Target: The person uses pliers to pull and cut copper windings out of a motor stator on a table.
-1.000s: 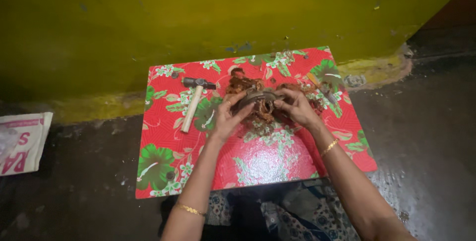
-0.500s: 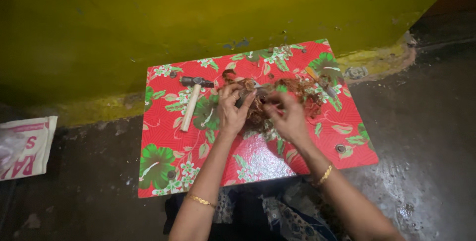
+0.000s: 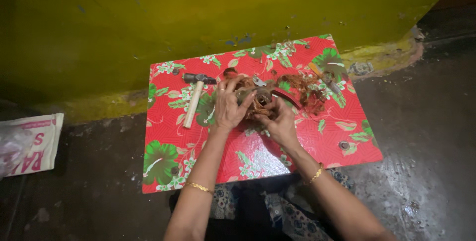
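A round metal part wound with copper wire [image 3: 258,101] sits on a low table covered in red floral cloth [image 3: 317,137]. My left hand [image 3: 229,106] grips its left side. My right hand [image 3: 281,122] holds it from the near right, fingers curled at its rim. A loose tangle of copper wire [image 3: 303,86] lies just beyond and to the right of the part. Both wrists wear thin gold bangles.
A hammer with a wooden handle [image 3: 194,97] lies on the cloth left of my hands. Small metal pieces [image 3: 343,145] and tools lie at the table's right. A yellow wall [image 3: 198,13] rises behind. A printed sack [image 3: 30,142] lies on the dark floor at left.
Both hands stay on the wound part. My right hand has slipped from its far right side down to its near side. The camera view has shifted slightly.
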